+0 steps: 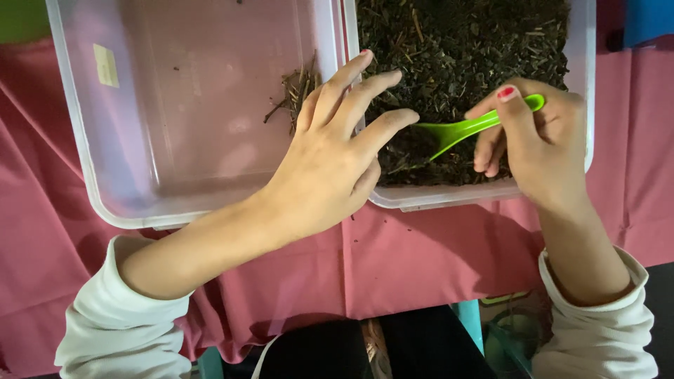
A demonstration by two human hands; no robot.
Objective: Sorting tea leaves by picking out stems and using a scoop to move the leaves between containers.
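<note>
Over the two tubs, scooping has barely begun.

Her right hand (537, 140) pinches a green spoon (467, 128) dipped into the full tub of dry leaves (463, 49); the left hand (330, 161), fingers spread, rests across both rims; the clear tub (77, 140) holds only a few twigs (295, 95).

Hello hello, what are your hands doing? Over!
Right hand gripping green spoon. Left hand open, resting over bin edges. Spoon tip in dark soil. Few twigs in left bin.

A bright green spoon (467, 128), dark brown plant litter (463, 49), clear tubs (84, 140) on pink cloth (421, 253), white sleeves (119, 330)
</note>
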